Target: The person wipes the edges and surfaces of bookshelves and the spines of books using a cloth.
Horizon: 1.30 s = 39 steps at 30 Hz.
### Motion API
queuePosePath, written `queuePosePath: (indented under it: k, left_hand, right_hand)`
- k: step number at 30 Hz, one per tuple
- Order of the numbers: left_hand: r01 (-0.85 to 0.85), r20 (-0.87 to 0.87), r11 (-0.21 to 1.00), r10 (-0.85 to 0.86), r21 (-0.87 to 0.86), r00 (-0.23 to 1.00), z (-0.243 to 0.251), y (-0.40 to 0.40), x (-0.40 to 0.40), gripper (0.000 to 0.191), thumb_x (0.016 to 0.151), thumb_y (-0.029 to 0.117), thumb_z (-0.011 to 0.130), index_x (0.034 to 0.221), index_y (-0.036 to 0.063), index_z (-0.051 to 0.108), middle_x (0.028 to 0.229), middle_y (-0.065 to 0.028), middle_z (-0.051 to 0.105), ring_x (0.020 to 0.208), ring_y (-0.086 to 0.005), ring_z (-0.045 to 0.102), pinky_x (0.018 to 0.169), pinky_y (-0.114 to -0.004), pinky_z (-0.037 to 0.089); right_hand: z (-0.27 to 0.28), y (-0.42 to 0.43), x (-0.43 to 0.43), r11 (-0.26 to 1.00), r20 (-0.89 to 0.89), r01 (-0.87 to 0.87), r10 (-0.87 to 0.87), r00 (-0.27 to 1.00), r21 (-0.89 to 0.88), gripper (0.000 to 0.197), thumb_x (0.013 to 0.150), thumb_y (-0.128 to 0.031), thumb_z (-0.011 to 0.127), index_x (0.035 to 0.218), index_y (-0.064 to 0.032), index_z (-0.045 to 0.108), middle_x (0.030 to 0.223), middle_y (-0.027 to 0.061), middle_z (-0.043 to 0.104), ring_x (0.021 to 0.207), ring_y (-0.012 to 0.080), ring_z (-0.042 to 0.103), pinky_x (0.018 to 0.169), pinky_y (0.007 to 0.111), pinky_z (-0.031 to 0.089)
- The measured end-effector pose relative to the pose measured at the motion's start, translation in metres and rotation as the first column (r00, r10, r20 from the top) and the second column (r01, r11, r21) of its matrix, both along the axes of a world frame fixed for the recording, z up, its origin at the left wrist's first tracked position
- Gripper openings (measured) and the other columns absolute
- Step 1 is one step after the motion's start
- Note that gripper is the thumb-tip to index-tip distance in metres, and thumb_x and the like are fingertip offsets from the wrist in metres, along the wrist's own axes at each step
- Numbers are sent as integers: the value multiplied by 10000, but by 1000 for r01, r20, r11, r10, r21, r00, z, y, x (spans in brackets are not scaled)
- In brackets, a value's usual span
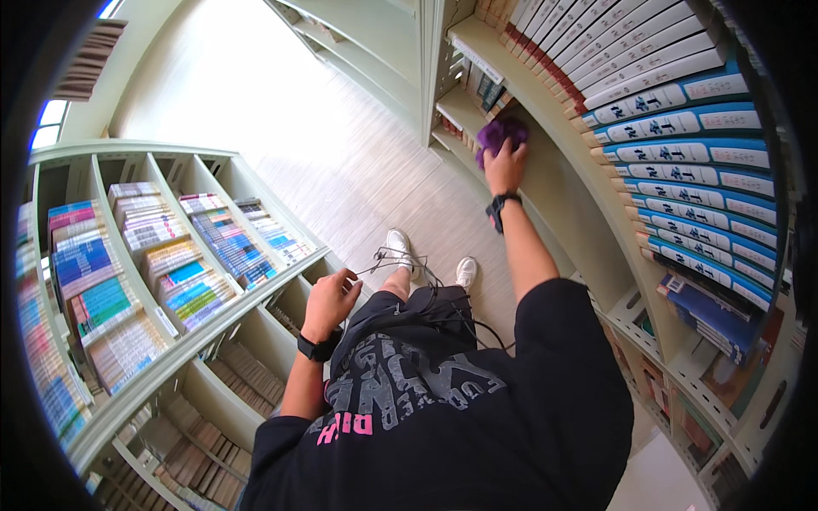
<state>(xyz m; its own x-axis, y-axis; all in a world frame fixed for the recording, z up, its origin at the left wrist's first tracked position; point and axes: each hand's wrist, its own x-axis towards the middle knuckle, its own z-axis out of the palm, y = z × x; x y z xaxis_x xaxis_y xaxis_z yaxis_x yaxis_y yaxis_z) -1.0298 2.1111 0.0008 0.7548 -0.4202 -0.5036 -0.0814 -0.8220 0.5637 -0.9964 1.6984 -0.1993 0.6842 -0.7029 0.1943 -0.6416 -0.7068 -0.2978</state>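
My right hand (505,167) reaches out to the upper right, its fingers closed on a bunched purple cloth (503,133). The cloth is over a bare stretch of a pale bookcase shelf (559,185); whether it touches the surface I cannot tell. Past the cloth, several books (484,89) stand on the same bookcase. My left hand (329,303) hangs near my waist at the left, fingers loosely curled and apart, with nothing in it. Thin black cables (434,274) hang in front of my shorts, one passing close to the left fingertips.
At left stands a bookcase (281,281) packed with colourful books (233,246). On the right, thick blue and white volumes (690,185) fill a shelf above a stack of blue books (709,319). A pale floor (339,147) runs between the bookcases, under my white shoes (397,246).
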Motion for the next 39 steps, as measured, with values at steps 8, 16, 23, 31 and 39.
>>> queuePosePath:
  k: [8, 16, 23, 31, 39]
  left_hand:
    - [228, 127, 973, -222, -36, 967, 8, -53, 59, 224, 847, 235, 659, 930, 27, 666, 746, -141, 692, 705, -319, 680, 647, -411, 535]
    - [285, 129, 954, -272, -96, 954, 8, -114, 29, 203, 844, 217, 646, 915, 30, 680, 750, -145, 701, 703, -311, 688, 655, -407, 544]
    - [343, 71, 931, -336, -125, 939, 5, -145, 7, 196, 863, 218, 646, 948, 43, 673, 782, -138, 703, 725, -303, 692, 681, -395, 545]
    - [509, -10, 844, -518, -171, 855, -17, -149, 51, 245, 850, 218, 646, 1033, 56, 653, 786, -124, 700, 744, -314, 687, 700, -412, 542]
    - [585, 46, 797, -585, -152, 810, -24, -117, 161, 245, 847, 221, 651, 1035, 65, 656, 802, -119, 713, 739, -330, 692, 673, -415, 550]
  right_hand:
    - [5, -26, -205, 962, -177, 273, -273, 945, -25, 546, 730, -112, 654, 1251, -7, 531, 1218, 232, 495, 1095, 424, 534, 936, 486, 468]
    - [23, -74, -297, 857, -401, 513, -455, 795, 44, 595, 724, -259, 721, 1232, -5, 543, 1219, 256, 458, 1113, 446, 524, 944, 507, 482]
    - [36, -41, -113, 989, -193, 4, 24, 981, 145, 656, 680, -337, 762, 1227, -24, 579, 1360, 295, 403, 1264, 458, 425, 1063, 487, 392]
    - [38, 20, 20, 975, -216, -97, 140, 966, 202, 528, 680, -236, 746, 1167, -103, 591, 1232, 226, 441, 1058, 419, 572, 849, 477, 536]
    - [62, 11, -7, 934, -539, 278, -120, 834, 222, 600, 709, -285, 734, 1264, -129, 566, 1264, 278, 456, 1068, 450, 593, 894, 472, 529]
